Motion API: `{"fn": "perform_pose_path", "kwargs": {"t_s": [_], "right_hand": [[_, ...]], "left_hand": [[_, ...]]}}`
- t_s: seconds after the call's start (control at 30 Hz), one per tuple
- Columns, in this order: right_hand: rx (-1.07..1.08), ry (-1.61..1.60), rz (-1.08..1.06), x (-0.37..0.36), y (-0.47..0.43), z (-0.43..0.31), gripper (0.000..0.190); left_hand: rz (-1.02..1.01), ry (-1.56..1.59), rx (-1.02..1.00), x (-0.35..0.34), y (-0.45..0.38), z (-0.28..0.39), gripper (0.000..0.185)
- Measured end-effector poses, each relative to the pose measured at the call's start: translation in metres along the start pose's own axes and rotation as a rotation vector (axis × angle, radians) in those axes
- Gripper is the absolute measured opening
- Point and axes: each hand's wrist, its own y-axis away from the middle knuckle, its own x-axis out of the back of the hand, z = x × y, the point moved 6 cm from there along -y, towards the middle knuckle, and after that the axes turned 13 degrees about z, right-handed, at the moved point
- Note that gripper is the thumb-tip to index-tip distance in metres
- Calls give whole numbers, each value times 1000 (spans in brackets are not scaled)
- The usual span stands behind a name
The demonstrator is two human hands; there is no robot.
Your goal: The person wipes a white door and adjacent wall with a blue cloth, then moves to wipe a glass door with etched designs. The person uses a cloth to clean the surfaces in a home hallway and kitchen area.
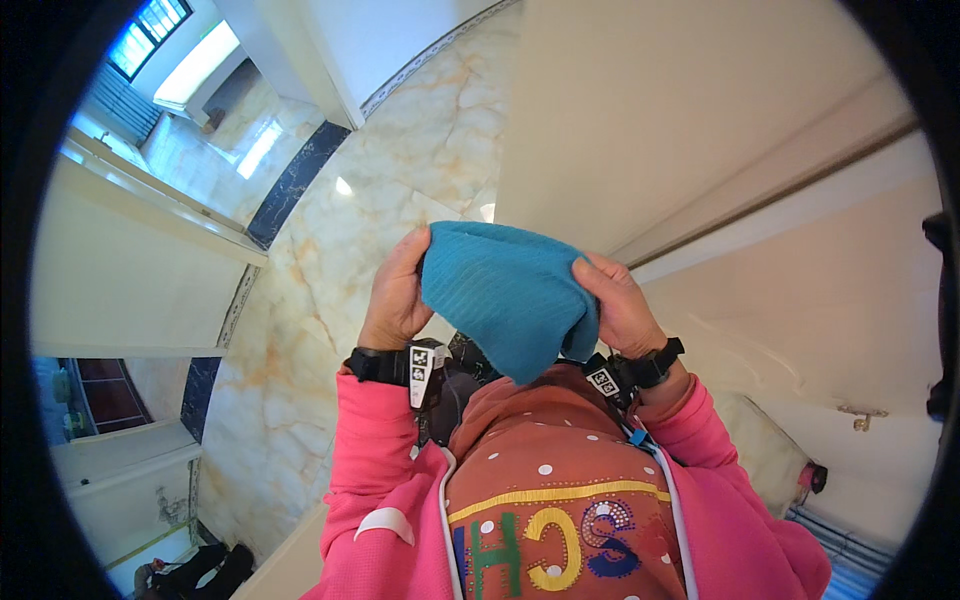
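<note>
A teal cloth (506, 292) is stretched between my two hands in front of my body. Its upper edge is folded over, and a loose corner droops toward my shirt. My left hand (397, 289) grips the cloth's left end, with the thumb on top along the edge. At the right end, my right hand (619, 304) pinches the fabric between thumb and fingers. The fingers under the cloth are partly hidden. Each wrist carries a black strap with a small device, such as the left wrist device (425, 375) bearing a printed code.
Marble-patterned floor tiles (300, 300) spread ahead and to the left. A cream door (675, 112) stands close at the right. Dark stone thresholds (300, 184) mark doorways on the left. Beyond one is a white bench-like piece (199, 71) near a window. Dark items (202, 574) lie at lower left.
</note>
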Motion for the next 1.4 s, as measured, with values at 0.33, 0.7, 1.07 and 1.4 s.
{"fn": "perform_pose_path", "kwargs": {"t_s": [0.33,0.7,1.07,1.4], "right_hand": [[-87,-214,37,-116,-92,38,49],[-99,-52,-47,-197,-144,74,45],[-49,-155,143,-175,-179,34,31],[-59,-289,65,-146,-229,14,33]], "left_hand": [[-313,221,255,51,7,28,83],[114,116,-221,170,5,147,14],[-40,455,-169,207,-10,201,84],[132,325,-267,172,-26,189,99]]}}
